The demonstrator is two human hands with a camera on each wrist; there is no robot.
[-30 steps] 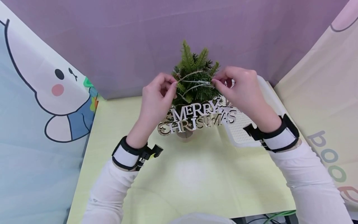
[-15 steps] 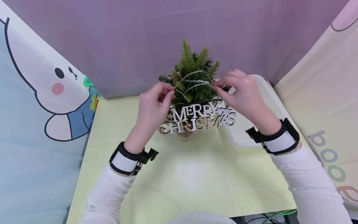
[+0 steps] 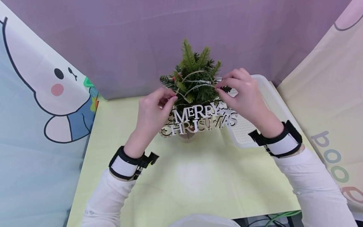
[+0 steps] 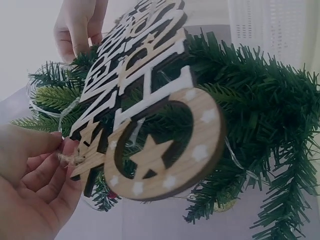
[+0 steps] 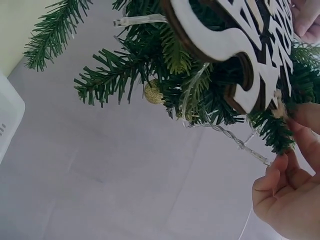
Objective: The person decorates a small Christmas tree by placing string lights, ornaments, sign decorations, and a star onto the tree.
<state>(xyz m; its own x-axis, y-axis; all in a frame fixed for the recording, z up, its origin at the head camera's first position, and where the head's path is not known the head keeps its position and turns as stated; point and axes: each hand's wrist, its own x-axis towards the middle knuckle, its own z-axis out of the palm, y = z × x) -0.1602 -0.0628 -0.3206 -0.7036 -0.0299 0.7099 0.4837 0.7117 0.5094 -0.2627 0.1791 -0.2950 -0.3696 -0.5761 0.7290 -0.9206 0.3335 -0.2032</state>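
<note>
A small artificial Christmas tree [image 3: 188, 60] stands upright at the back middle of the table. Across its front hangs a wooden MERRY CHRISTMAS sign [image 3: 181, 116], with white and bare-wood letters. My left hand [image 3: 153, 108] pinches the twine [image 4: 72, 159] by the wooden star at the sign's left end. At the other end, my right hand [image 3: 244, 91] pinches between thumb and fingers at the sign's twine [image 5: 279, 102], beside a green branch tip [image 5: 276, 132]. Clear fairy lights [image 5: 227, 134] wind through the branches. A gold bauble [image 5: 153, 92] hangs below.
Right of the tree, partly behind my right hand, lies a white perforated tray [image 3: 241, 143]. The yellow table [image 3: 193, 179] runs toward me. A purple cloth [image 3: 127, 47] closes off the back, and printed cloths flank both sides. Green cables [image 3: 283, 215] show beyond the front edge.
My left hand has moved down and slightly left, uncovering a red ornament and branches on the tree's left side. My right hand has shifted slightly. The sign stays at the tree's front.
</note>
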